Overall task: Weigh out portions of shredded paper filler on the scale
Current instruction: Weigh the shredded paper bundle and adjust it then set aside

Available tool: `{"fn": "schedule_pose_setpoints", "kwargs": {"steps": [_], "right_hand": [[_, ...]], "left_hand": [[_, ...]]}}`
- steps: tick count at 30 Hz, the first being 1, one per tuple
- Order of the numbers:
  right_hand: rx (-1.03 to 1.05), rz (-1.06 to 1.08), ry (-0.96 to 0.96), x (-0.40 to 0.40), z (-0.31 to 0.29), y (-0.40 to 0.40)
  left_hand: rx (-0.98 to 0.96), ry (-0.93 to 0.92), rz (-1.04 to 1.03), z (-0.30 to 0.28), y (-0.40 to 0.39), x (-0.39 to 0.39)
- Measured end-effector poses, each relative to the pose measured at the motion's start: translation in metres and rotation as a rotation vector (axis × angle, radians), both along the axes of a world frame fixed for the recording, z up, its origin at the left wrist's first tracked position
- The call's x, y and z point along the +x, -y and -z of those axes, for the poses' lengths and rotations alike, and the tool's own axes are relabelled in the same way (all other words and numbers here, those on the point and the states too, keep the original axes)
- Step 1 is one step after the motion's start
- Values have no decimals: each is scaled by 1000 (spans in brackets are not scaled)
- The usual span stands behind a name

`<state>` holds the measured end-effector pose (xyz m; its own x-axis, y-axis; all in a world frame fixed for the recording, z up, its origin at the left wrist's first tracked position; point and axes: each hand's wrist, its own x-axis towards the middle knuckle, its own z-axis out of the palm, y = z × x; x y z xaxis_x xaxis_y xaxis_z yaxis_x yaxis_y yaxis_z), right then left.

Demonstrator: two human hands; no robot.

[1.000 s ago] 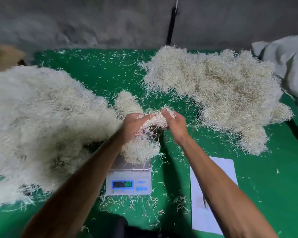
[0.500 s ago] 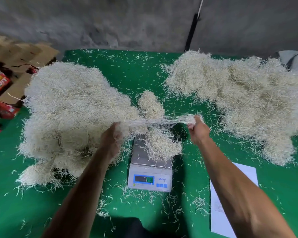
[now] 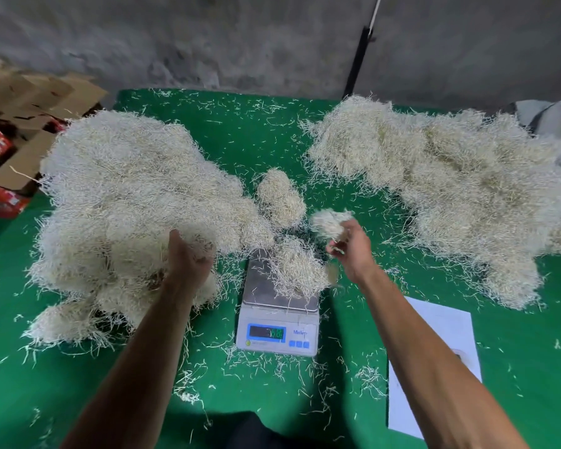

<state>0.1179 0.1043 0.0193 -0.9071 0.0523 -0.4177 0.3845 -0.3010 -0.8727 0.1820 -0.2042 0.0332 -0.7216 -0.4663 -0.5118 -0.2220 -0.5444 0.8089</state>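
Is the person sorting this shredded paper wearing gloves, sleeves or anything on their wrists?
No. The left hand and the right hand are both bare, with no gloves, rings, watch or wristbands showing. Both forearms are uncovered right down to the picture's lower edge, so no sleeve is in view. Only a dark piece of clothing shows at the bottom, between the arms.
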Motion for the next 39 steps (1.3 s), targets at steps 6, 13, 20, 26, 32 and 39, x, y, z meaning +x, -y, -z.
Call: {"fn": "schedule_pose_setpoints", "kwargs": {"steps": [6,13,20,26,32,39], "right_hand": [[517,-422,-226,8,-11,40],[942,-260,-207,23,22,20],[867,-80,-291,50,22,19],[514,-535,-251,76,-21,61],[432,-572,-374,88,-54,88],[716,-560,-531,82,-58,89]], "left_hand": [[-128,-48,-73,7,-5,11],[-138,-3,19,15,-9,26],[-52,-47,217,13,-38,34],[-362,-118,469,3,-60,32],[-290,-167,424,-23,-84,15],[243,-324,482,-27,-91,22]]}}
